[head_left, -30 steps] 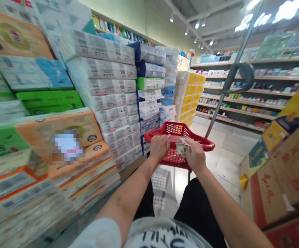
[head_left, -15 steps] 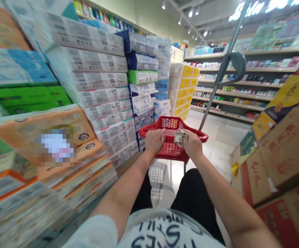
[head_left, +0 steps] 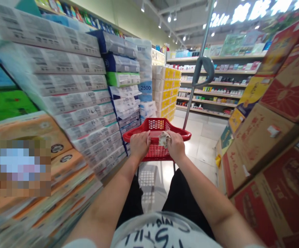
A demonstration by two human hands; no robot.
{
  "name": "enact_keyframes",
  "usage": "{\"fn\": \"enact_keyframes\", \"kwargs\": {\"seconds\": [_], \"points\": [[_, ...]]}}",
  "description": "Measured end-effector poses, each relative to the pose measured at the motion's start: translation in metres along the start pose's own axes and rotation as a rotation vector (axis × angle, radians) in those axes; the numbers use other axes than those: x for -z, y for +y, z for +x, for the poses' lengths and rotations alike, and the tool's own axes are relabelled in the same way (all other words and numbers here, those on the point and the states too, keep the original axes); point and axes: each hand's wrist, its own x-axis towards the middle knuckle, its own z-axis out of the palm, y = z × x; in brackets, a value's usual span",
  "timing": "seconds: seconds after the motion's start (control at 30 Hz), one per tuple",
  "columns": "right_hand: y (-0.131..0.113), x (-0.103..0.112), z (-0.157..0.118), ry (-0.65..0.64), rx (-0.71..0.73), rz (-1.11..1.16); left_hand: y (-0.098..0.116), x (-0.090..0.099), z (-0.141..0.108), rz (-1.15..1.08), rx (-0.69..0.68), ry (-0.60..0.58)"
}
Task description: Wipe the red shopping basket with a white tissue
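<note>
A red plastic shopping cart (head_left: 156, 154) stands in front of my body, its rim widening toward me. My left hand (head_left: 139, 144) is wrapped round the left part of the cart's handle. On the right part of the handle, my right hand (head_left: 176, 145) is closed, with a crumpled whitish cloth or paper (head_left: 164, 139) held between its fingers and the bar. A metal pole with a grey loop handle (head_left: 203, 71) rises just beyond the cart's right side.
Tall stacks of wrapped tissue packs (head_left: 74, 82) line the left side. Cardboard cartons (head_left: 257, 137) are piled on the right. Shelves of small goods (head_left: 213, 82) cross the back, beyond a tiled floor (head_left: 203, 137).
The view has turned a little to the right, so the cart, hands and stacks sit further left in the picture. More of the right-hand cartons shows. Both hands keep their hold.
</note>
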Motion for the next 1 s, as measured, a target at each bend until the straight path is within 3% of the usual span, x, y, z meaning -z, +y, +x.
{"fn": "enact_keyframes", "kwargs": {"seconds": [0.17, 0.33, 0.4, 0.53, 0.63, 0.8, 1.0], "points": [[-0.002, -0.002, -0.01, 0.029, 0.083, 0.026, -0.002, -0.001, -0.001, -0.001, -0.013, 0.014], [0.003, 0.003, 0.022, -0.126, -0.084, -0.041, -0.004, -0.002, 0.0, 0.017, -0.016, 0.001], [0.005, 0.0, 0.02, -0.075, -0.076, -0.047, -0.003, -0.002, 0.0, 0.022, -0.017, -0.001], [0.005, -0.006, -0.006, 0.107, 0.099, -0.007, -0.003, -0.003, -0.001, 0.021, -0.015, 0.005], [0.008, -0.005, -0.006, 0.087, 0.112, -0.022, -0.003, -0.004, 0.0, 0.018, -0.014, 0.003], [0.014, 0.001, 0.019, -0.053, -0.091, -0.115, -0.002, -0.003, 0.002, 0.017, -0.015, 0.007], [0.009, -0.003, -0.01, 0.121, 0.092, -0.082, -0.001, -0.003, 0.0, 0.026, -0.032, 0.028]]}}
